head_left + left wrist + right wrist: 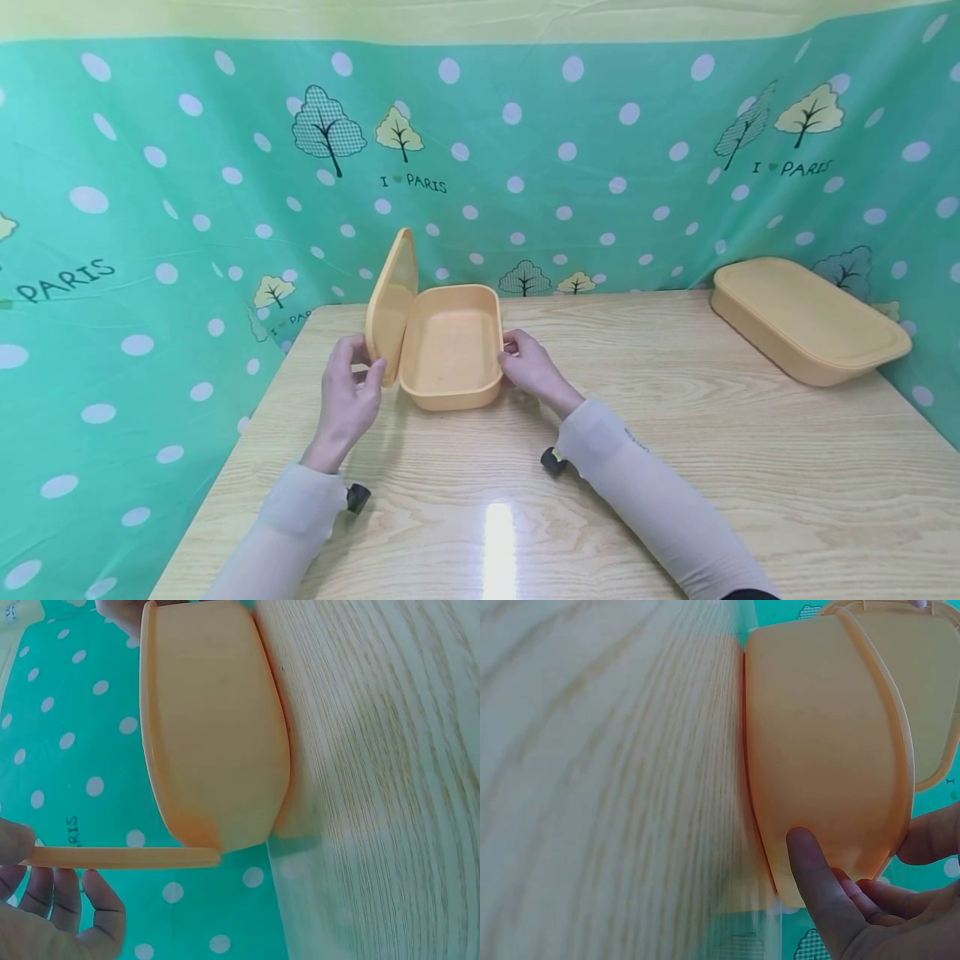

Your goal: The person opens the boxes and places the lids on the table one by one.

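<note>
A yellow-orange plastic food container point(452, 402) stands upright on the table, its inside bare. Its matching lid point(392, 308) is held on edge, nearly vertical, along the container's left side. My left hand point(351, 400) grips the lid's near left edge; in the left wrist view the thumb is on one side of the lid point(127, 857) and the fingers on the other. At the container's right wall, my right hand point(534, 367) holds the rim and side. One finger lies along the outer wall point(817, 765) in the right wrist view.
A second, larger container of the same colour point(810, 308) sits with its lid on at the table's right back edge. A green dotted curtain point(525, 125) hangs behind and beside the wooden table point(637, 358).
</note>
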`<state>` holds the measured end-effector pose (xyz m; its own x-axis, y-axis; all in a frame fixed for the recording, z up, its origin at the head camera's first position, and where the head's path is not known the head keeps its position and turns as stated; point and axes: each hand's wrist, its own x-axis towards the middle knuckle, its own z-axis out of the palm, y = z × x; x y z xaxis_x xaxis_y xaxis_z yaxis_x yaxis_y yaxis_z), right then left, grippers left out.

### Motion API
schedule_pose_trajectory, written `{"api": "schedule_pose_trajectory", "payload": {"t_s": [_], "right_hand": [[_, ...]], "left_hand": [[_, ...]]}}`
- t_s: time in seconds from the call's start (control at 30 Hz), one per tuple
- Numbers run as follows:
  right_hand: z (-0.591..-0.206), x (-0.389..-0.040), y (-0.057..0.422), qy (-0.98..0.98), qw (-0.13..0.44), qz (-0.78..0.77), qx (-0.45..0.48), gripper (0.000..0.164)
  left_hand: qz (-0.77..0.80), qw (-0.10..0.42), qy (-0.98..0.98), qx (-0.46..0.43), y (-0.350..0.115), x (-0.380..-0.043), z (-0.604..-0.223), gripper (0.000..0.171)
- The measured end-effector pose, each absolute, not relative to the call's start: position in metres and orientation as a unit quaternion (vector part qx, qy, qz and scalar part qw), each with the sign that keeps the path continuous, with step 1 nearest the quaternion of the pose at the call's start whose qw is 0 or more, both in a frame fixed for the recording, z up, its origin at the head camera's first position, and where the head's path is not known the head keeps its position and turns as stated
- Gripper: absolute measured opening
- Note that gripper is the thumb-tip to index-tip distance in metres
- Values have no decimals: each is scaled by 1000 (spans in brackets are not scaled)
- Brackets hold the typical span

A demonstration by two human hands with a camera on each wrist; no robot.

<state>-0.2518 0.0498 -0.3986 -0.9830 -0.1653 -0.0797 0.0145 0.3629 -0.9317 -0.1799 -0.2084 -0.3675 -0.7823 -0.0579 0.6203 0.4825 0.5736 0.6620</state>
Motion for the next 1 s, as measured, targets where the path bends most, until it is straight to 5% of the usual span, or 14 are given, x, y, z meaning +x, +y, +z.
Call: {"api": "schedule_pose_trajectory", "payload": {"t_s": [1.0], "right_hand": [[-396,-248,50,832,76,-547,-50,39]], "left_hand": [[-459,287,-835,-100,-209,-176,-369,24]]}}
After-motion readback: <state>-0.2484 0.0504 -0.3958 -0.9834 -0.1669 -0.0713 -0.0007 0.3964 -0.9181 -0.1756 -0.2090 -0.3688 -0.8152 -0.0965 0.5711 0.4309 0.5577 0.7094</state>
